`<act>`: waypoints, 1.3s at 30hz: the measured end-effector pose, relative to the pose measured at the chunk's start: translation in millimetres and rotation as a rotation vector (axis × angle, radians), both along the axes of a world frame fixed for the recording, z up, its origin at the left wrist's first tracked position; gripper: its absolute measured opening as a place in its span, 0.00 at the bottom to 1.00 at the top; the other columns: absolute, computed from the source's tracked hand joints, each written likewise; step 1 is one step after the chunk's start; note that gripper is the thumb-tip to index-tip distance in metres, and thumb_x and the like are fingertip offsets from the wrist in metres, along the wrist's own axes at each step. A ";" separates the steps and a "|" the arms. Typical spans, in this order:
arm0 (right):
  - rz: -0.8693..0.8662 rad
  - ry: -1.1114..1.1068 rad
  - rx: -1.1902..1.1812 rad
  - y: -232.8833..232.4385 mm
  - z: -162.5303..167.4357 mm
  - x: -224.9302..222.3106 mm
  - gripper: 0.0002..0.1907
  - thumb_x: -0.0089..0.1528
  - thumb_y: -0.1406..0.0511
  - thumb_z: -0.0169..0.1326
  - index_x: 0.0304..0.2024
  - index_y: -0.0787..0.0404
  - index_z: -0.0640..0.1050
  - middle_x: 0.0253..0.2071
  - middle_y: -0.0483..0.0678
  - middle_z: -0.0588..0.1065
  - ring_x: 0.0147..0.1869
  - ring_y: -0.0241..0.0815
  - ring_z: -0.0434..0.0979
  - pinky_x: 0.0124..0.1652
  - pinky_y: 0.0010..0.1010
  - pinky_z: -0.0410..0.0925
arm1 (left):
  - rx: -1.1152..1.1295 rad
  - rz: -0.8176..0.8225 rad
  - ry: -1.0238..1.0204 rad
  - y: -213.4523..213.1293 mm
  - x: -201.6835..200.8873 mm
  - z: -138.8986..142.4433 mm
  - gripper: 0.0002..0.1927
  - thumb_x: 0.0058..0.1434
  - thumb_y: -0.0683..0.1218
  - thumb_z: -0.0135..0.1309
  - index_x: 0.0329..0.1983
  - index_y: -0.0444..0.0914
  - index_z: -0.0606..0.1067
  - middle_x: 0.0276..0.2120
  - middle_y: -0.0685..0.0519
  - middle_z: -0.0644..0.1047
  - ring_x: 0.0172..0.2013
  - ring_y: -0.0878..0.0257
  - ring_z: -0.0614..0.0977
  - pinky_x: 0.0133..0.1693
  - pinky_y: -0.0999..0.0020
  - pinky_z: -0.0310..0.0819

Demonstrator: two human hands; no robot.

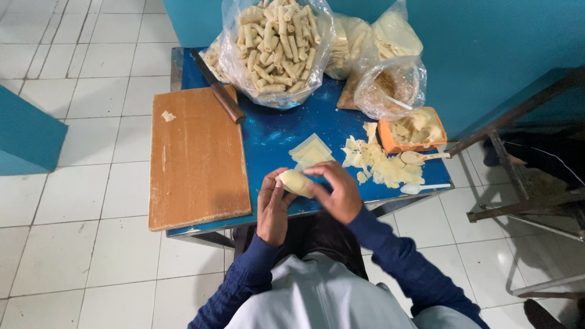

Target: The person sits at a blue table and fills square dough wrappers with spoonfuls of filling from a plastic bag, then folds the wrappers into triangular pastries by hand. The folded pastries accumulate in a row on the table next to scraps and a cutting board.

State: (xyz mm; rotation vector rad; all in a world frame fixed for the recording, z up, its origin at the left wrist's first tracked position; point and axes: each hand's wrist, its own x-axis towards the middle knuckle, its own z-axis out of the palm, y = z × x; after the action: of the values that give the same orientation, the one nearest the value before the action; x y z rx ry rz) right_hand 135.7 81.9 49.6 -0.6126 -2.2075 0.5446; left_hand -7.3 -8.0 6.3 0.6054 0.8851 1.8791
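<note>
A pale dough roll (297,182) is held between both hands over the front edge of the blue table (274,134). My left hand (271,204) grips its left end from below. My right hand (337,190) curls over its right side with the fingers on top. Just behind the hands lie a few flat square dough wrappers (311,150). To their right sits a loose heap of torn wrapper pieces (381,166).
A wooden cutting board (196,159) covers the table's left part, with a knife (219,92) at its far corner. Clear bags of finished rolls (277,45) and wrappers (390,36) stand at the back. An orange tub (414,129), two spoons (420,157) and a metal frame (518,158) are at the right.
</note>
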 end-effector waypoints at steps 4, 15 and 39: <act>-0.047 0.021 0.034 -21.6 2.4 -8.9 0.14 0.57 0.69 0.63 0.46 0.63 0.78 0.47 0.54 0.77 0.54 0.55 0.78 0.50 0.38 0.71 | 0.011 -0.048 0.036 -0.1 6.1 2.1 0.20 0.75 0.49 0.39 0.64 0.34 0.66 0.54 0.50 0.75 0.53 0.62 0.78 0.51 0.65 0.74; 0.094 0.227 -0.837 9.3 -58.7 11.6 0.08 0.68 0.67 0.56 0.44 0.67 0.83 0.39 0.47 0.79 0.41 0.33 0.76 0.41 0.25 0.69 | -0.066 0.035 0.280 9.9 7.5 -18.3 0.23 0.65 0.34 0.56 0.63 0.30 0.67 0.45 0.48 0.78 0.45 0.65 0.80 0.46 0.72 0.76; -0.068 -0.115 0.239 11.4 -31.1 4.7 0.10 0.60 0.72 0.58 0.44 0.62 0.81 0.47 0.49 0.78 0.52 0.50 0.78 0.49 0.38 0.73 | -0.034 0.023 -0.005 -1.4 -2.6 -21.3 0.18 0.61 0.36 0.60 0.49 0.37 0.67 0.37 0.50 0.78 0.38 0.65 0.82 0.40 0.70 0.79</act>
State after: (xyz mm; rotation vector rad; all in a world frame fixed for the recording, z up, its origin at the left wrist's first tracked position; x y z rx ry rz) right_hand 140.4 93.2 18.4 -0.6006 -2.3058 0.2099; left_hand -10.0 -9.5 -15.0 0.5722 0.9228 1.8819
